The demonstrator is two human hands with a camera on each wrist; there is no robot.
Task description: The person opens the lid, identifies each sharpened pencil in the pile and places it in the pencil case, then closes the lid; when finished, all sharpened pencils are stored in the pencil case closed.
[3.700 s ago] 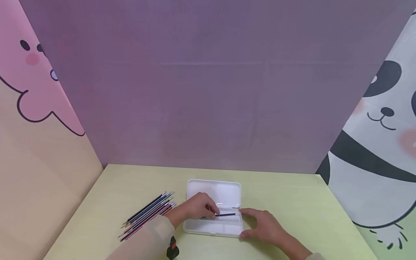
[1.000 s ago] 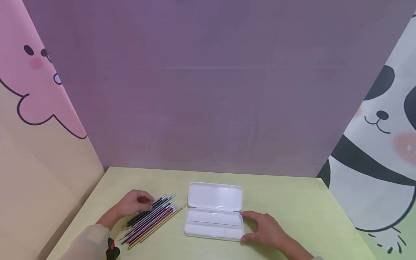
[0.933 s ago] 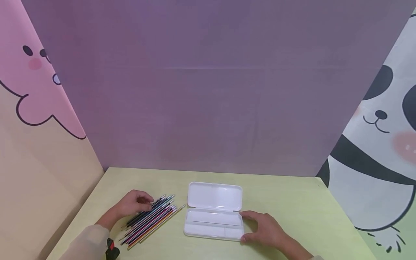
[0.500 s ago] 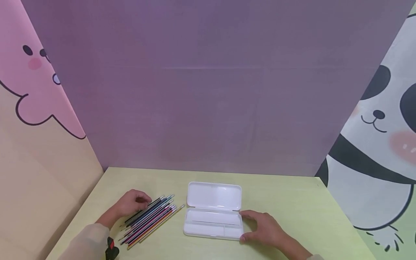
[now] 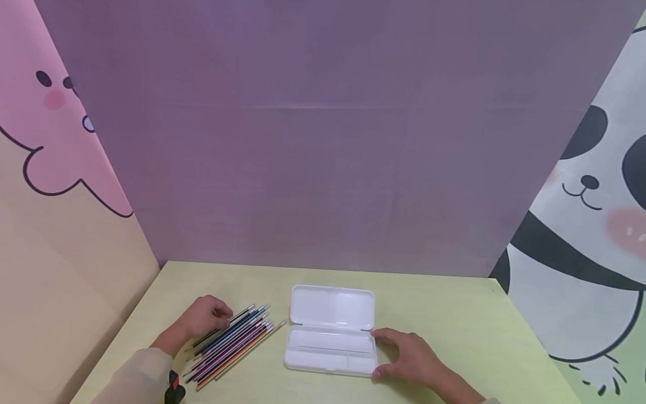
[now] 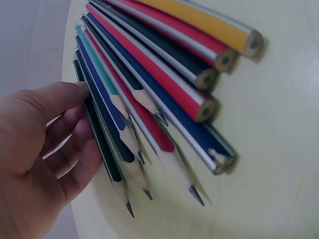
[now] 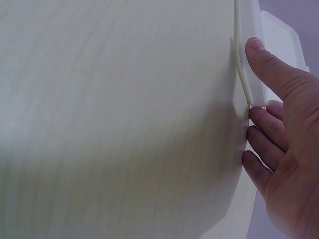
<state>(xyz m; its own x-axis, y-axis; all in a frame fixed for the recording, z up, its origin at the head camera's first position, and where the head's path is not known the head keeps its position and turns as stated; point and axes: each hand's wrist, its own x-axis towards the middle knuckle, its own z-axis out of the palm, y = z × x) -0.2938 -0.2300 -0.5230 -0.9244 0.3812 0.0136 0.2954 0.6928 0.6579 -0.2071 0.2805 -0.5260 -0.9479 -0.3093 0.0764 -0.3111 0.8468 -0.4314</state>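
Observation:
At the left of the table, my left hand [image 5: 201, 317] pinches the outermost dark green pencil [image 6: 103, 149] of a slanted bunch of pencils [image 5: 234, 345]. In the left wrist view the thumb lies on that pencil, with the fingers curled at its outer side. Some pencils show sharpened tips, others blunt flat ends. A white plastic pencil case [image 5: 332, 306] lies with its lid raised in the middle, no pencil visible in its compartments. My right hand [image 5: 415, 358] holds the case's right end between thumb and fingers; the right wrist view shows the thumb against its wall.
A pale yellow table [image 5: 434, 314] carries everything. Behind it stands a purple-grey panel [image 5: 323, 168], with cartoon-printed walls to both sides. A black and red device [image 5: 174, 388] sits at my left wrist.
Earlier my left hand was at the case with a dark pencil; it has since moved left to the bunch. Lately it shifted slightly left, drawing the outer pencil apart. My right hand stays put.

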